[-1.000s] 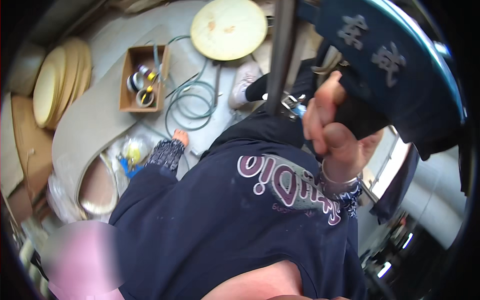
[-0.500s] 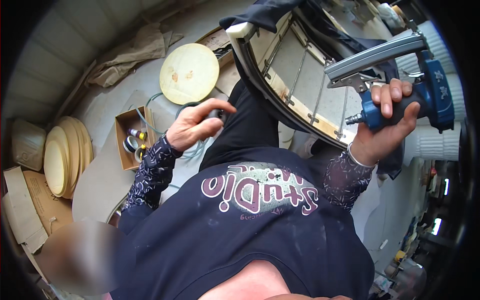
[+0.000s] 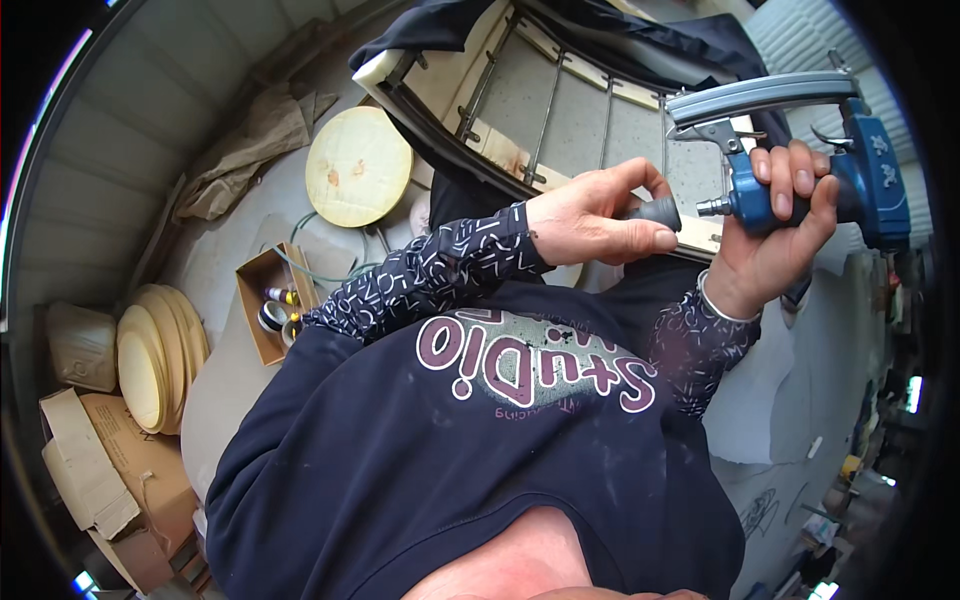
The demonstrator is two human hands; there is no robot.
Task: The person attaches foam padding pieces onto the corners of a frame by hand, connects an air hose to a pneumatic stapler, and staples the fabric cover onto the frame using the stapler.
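Note:
My right hand [image 3: 762,258] grips a blue pneumatic staple gun [image 3: 884,185] by its handle, its fingers wrapped round it. The gun's grey magazine [image 3: 770,97] points left, away from my palm, and a bare metal air nipple [image 3: 714,207] sticks out from the handle's end. Pinched between thumb and fingers of my left hand [image 3: 590,220] is a dark grey air hose coupler [image 3: 657,213]. Its open end faces the nipple with a small gap between them. The hose behind the coupler is hidden by my hand and arm.
Beyond my hands lies a wooden seat frame [image 3: 500,150] with metal wire springs and dark cloth [image 3: 425,30] draped over it. A round yellowish foam pad [image 3: 358,165] and a cardboard box [image 3: 262,318] with tape rolls are to the left. Stacked discs [image 3: 145,365] stand farther left.
My left hand has moved right with the coupler, from beside my leg to just short of the gun's nipple. My right hand still holds the gun in nearly the same place.

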